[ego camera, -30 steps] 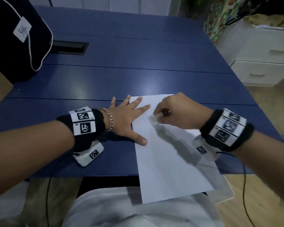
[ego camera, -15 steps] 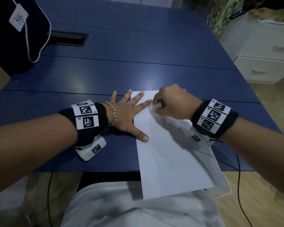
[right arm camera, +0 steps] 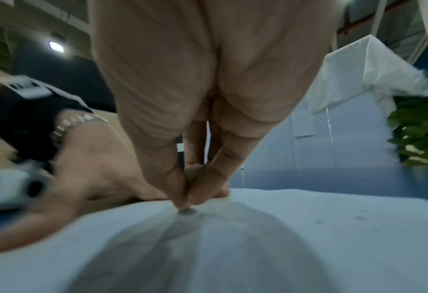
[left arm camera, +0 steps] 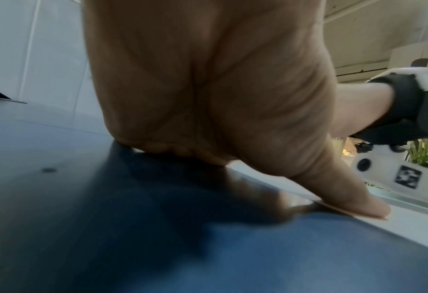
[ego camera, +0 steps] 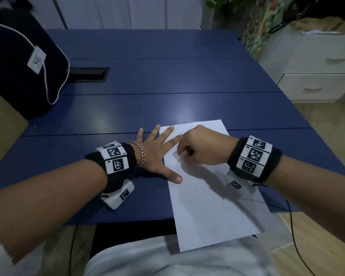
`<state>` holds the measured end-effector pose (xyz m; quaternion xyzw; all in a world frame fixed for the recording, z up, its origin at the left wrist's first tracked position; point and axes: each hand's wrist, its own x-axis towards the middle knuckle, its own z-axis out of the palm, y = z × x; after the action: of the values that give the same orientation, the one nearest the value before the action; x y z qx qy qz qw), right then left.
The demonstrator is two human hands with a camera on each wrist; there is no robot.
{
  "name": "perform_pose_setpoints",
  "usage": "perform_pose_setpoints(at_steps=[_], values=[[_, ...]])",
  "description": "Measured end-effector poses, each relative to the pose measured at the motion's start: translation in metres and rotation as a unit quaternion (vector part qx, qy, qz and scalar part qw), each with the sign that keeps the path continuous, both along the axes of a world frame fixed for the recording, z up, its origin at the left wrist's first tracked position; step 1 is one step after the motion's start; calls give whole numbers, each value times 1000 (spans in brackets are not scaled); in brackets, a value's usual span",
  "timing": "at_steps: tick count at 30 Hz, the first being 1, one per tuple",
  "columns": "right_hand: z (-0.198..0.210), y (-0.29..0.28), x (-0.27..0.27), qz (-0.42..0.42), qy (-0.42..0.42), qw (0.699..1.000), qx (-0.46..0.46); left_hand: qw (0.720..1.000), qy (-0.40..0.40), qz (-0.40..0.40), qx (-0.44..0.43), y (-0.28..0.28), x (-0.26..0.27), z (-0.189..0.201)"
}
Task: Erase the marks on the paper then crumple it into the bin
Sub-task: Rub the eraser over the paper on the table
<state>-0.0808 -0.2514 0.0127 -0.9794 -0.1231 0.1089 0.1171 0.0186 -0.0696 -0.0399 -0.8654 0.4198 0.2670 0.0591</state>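
Note:
A white sheet of paper (ego camera: 211,192) lies on the blue table (ego camera: 147,108), its near end hanging over the table's front edge. My left hand (ego camera: 157,154) lies flat with spread fingers; index, middle finger and thumb press the paper's left edge (left arm camera: 408,220). My right hand (ego camera: 195,148) is curled over the upper part of the sheet and pinches a small eraser (right arm camera: 187,210), whose tip touches the paper (right arm camera: 258,247). Faint grey marks show on the sheet near the eraser. No bin is in view.
A dark bag (ego camera: 18,62) with a white cord and tag sits at the table's back left, beside a black cable slot (ego camera: 88,72). White drawers (ego camera: 317,76) stand to the right. My lap in white cloth (ego camera: 167,259) is under the paper's near end.
My right hand with the eraser has shifted a little back and to the side over the upper part of the paper. The left hand stays pressed on the sheet's left edge.

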Motion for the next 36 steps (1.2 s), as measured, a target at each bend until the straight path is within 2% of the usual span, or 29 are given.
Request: perform_pose_setpoints(at_steps=[2,7,12,17,19,22,28,33,36], values=[[3,3,-2,18,33,999,-5,1000,-1,0,-1,-1,1,-1],[1,-11,22,-60,-51,997,-12,1000,8,4,-3,0,0,1],[2,8,3,21,21,999,-11,1000,9,2,-4,0,1,3],[7,-12,23,-61,-42,997,-33,1000,6,19,-21,2,-3,3],[2,0,15,-36,-36,998,-24,1000,3,17,-25,2,-3,2],[2,19,-1,21,26,999,-9,1000,3,15,-22,2,-1,2],[1,8,26,-62,-55,996,-15,999,10,22,-41,2,0,-1],[5,22,15,-13,11,1000,21,998,-6,42,-37,2,2,-3],[6,13,31,-49,-28,998,5,998,-7,48,-29,2,1,-1]])
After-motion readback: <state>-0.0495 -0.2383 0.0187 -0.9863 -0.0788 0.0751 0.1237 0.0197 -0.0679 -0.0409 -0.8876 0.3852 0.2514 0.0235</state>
